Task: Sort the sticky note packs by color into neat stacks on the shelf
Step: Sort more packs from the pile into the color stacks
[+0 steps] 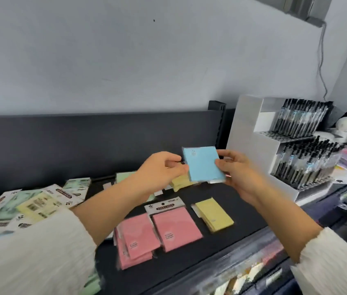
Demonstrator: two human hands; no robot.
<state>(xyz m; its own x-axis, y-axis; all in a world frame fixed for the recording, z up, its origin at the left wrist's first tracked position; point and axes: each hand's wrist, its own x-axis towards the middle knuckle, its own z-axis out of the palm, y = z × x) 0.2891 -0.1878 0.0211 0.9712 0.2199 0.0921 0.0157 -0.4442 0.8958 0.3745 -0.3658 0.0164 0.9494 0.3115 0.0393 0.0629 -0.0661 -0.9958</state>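
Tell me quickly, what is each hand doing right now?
Left hand: pinches the blue pack at its left edge.
Right hand: holds the same pack's right edge.

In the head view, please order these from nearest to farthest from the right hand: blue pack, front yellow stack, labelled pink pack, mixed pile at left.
1. The blue pack: held by the right hand itself.
2. The front yellow stack: on the shelf just below that hand.
3. The labelled pink pack: left of the yellow stack.
4. The mixed pile: far left.
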